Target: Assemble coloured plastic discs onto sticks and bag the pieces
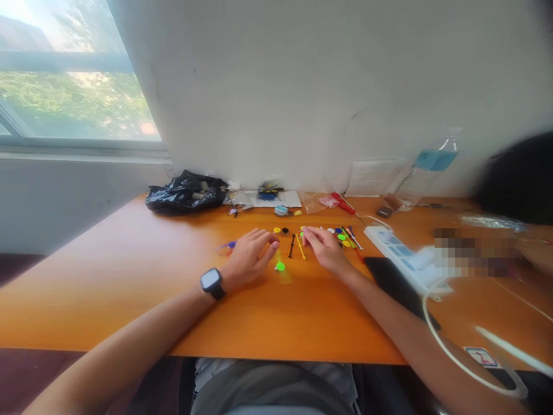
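Observation:
My left hand (250,257), with a black-strapped watch on its wrist, hovers over the table with thumb and fingers apart and nothing seen between them. A blue piece (232,245) shows partly behind it. Just right of its thumb is a small round green piece (280,266) with a yellow-green blur around it. My right hand (325,246) has its thumb and fingertips pressed together; whatever they may hold is too small to make out. Between the hands lie a black stick (291,246) and a yellow stick (300,246), near a yellow disc (277,230) and a black disc (285,231).
More coloured discs and sticks (345,236) lie beyond my right hand. A black plastic bag (188,193) sits at the back left. On the right are a white power strip (400,256), a black phone-like slab (395,285), a bottle (427,173) and a white cable (436,340).

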A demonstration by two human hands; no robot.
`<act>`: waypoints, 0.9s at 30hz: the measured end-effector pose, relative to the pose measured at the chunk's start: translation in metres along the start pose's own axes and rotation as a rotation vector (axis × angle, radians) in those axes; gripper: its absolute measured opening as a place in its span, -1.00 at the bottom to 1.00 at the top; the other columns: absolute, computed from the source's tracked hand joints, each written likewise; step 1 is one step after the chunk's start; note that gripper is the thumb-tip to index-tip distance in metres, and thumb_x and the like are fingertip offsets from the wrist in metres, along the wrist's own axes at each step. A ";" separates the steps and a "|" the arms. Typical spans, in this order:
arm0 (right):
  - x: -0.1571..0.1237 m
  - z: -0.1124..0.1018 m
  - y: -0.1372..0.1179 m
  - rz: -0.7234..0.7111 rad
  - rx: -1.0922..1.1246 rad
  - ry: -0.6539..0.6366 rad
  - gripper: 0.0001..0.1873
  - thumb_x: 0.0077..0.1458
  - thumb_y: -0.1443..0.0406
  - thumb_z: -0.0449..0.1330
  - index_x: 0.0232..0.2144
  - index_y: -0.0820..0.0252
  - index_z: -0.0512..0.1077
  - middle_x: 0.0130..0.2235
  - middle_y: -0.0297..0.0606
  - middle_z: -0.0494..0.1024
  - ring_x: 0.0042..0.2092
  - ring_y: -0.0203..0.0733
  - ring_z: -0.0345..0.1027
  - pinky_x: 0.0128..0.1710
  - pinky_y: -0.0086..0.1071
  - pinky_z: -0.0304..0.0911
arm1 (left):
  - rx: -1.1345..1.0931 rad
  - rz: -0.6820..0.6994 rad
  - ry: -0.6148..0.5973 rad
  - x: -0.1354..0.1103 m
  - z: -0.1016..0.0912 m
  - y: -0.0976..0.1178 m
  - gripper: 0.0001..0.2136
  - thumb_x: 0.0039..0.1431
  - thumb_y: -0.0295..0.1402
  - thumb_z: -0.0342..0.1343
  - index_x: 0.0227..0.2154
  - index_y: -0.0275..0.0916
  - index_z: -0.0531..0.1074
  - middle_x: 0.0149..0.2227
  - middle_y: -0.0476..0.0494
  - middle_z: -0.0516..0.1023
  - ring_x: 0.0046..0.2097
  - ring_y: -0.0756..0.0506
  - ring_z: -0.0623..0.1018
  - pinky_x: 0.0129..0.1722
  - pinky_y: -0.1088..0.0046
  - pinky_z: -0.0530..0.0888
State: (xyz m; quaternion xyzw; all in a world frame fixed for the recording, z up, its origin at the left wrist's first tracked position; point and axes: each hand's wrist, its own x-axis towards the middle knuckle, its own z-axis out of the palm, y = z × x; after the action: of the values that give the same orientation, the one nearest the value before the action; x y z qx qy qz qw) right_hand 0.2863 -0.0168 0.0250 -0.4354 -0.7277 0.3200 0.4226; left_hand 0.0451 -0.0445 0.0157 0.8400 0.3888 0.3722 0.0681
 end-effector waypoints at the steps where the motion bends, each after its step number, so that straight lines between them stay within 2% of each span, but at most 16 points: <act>1: 0.001 -0.001 0.000 0.002 -0.004 0.021 -0.49 0.38 -0.03 0.03 -0.52 0.13 0.28 -0.50 -0.36 0.29 -0.44 -0.23 0.18 -0.42 -0.35 0.06 | -0.001 0.005 -0.005 0.000 0.000 0.000 -0.76 0.52 -0.24 -0.09 -0.13 -0.18 0.46 -0.18 -0.16 0.58 -0.13 -0.15 0.52 -0.08 0.27 0.41; 6: 0.001 0.000 0.004 0.012 -0.033 0.022 -0.50 0.37 -0.03 0.04 -0.52 0.12 0.30 -0.54 -0.35 0.32 -0.46 -0.20 0.21 -0.44 -0.35 0.07 | 0.014 0.028 -0.036 0.001 0.001 0.000 -0.75 0.53 -0.25 -0.10 -0.14 -0.19 0.46 -0.21 -0.16 0.58 -0.15 -0.15 0.51 -0.09 0.25 0.41; 11: 0.001 0.000 0.007 0.003 -0.156 0.049 -0.51 0.39 0.00 0.01 -0.49 0.13 0.36 -0.53 -0.34 0.40 -0.46 -0.21 0.27 -0.42 -0.34 0.08 | 0.072 0.004 0.003 0.002 -0.002 -0.003 -0.76 0.52 -0.26 -0.10 -0.16 -0.18 0.47 -0.21 -0.15 0.58 -0.16 -0.16 0.49 -0.10 0.25 0.39; 15: -0.002 0.001 0.010 -0.010 -0.430 0.023 -0.66 0.34 0.08 0.09 -0.37 0.13 0.50 -0.55 -0.35 0.44 -0.49 -0.21 0.27 -0.43 -0.35 0.02 | 0.168 -0.061 0.037 0.003 -0.002 -0.009 -0.76 0.51 -0.26 -0.09 -0.20 -0.18 0.46 -0.20 -0.13 0.58 -0.16 -0.16 0.47 -0.12 0.25 0.37; 18: -0.004 0.002 0.011 -0.029 -0.593 -0.034 -0.76 0.29 0.19 0.14 -0.25 0.10 0.60 -0.48 -0.32 0.55 -0.44 -0.20 0.35 -0.40 -0.35 0.05 | 0.237 -0.112 0.029 0.004 -0.001 -0.013 -0.74 0.52 -0.26 -0.11 -0.21 -0.17 0.45 -0.21 -0.12 0.59 -0.15 -0.16 0.46 -0.11 0.23 0.34; 23: -0.004 0.000 0.012 -0.041 -0.665 -0.081 -0.74 0.28 0.24 0.14 -0.17 0.07 0.64 -0.36 -0.27 0.65 -0.37 -0.18 0.42 -0.36 -0.37 0.08 | 0.314 -0.229 -0.028 0.003 0.000 -0.016 -0.71 0.53 -0.17 -0.15 -0.12 -0.12 0.45 -0.09 -0.14 0.59 -0.01 -0.22 0.46 -0.03 0.16 0.32; 27: -0.004 -0.001 0.013 -0.051 -0.671 -0.084 -0.74 0.29 0.25 0.13 -0.18 0.08 0.64 -0.32 -0.25 0.67 -0.37 -0.18 0.43 -0.37 -0.36 0.09 | 0.419 -0.355 -0.090 -0.004 0.006 -0.023 -0.63 0.49 0.00 -0.14 0.00 -0.12 0.42 0.03 -0.26 0.53 0.09 -0.34 0.41 0.08 -0.03 0.29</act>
State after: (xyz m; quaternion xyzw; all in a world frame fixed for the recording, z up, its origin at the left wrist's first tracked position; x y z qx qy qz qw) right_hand 0.2930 -0.0147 0.0137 -0.5183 -0.8198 0.0698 0.2332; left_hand 0.0333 -0.0300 0.0002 0.7703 0.5950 0.2281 -0.0255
